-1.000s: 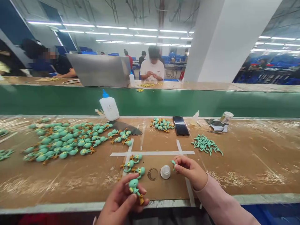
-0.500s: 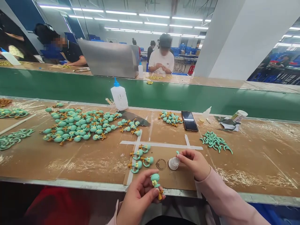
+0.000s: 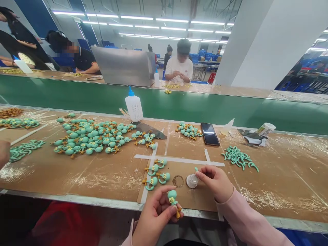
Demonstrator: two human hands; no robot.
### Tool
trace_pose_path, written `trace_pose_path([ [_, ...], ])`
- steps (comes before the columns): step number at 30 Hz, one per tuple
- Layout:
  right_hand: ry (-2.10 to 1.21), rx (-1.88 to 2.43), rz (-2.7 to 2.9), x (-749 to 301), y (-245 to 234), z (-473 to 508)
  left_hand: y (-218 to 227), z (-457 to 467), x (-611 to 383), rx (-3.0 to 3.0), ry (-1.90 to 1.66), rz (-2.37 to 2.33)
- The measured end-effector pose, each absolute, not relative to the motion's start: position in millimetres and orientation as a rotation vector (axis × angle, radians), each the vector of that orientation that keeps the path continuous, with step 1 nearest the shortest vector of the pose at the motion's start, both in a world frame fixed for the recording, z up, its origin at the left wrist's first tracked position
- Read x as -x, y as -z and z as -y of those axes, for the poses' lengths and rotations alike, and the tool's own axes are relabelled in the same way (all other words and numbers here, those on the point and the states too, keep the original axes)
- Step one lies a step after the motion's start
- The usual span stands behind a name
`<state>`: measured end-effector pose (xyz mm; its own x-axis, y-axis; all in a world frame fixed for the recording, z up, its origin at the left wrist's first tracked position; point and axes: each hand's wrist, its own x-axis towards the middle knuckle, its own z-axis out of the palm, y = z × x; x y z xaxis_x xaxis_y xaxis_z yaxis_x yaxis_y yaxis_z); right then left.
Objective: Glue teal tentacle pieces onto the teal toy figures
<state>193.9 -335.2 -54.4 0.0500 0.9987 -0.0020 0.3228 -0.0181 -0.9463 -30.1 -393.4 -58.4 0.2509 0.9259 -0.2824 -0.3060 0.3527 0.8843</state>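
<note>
Between the fingers and thumb of my left hand (image 3: 160, 215) is a small figurine (image 3: 172, 197) with a teal head, yellow eyes and an orange-brown lower part. My right hand (image 3: 216, 181) is closed in a pinch on a curved teal piece (image 3: 196, 169), whose tip shows above my fingers. That piece is at a small white cup-like cap (image 3: 191, 181); whether they touch I cannot tell. A brown ring mark (image 3: 177, 181) lies left of the cap. Several figurines with curved teal pieces attached (image 3: 153, 169) lie beyond my left hand.
Loose curved teal pieces (image 3: 239, 158) lie at right, a big figurine pile (image 3: 89, 136) at left, a smaller one (image 3: 188, 130) beside a phone (image 3: 210, 134). A white bottle (image 3: 134, 108) stands behind. At the left edge is another person's hand (image 3: 3, 153).
The view has shifted slightly, moving the scene a little to the right. Another person's hand has come in at the left edge. Both my hands keep their holds, nearly unmoved.
</note>
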Motion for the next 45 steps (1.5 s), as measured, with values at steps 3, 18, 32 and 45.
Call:
trace_pose_path([
  [3,-0.999,1.480,1.412,-193,54,336,60,393,30,-0.822,-0.980,-0.950],
  [18,-0.983,1.477,1.444,-195,54,336,49,394,29,-0.833,-0.948,-0.977],
  [32,-1.123,1.473,1.669,-208,38,347,47,392,26,-0.834,-0.936,-0.971],
  [45,-1.131,1.479,1.748,-205,38,345,52,392,27,-0.859,-0.919,-0.975],
])
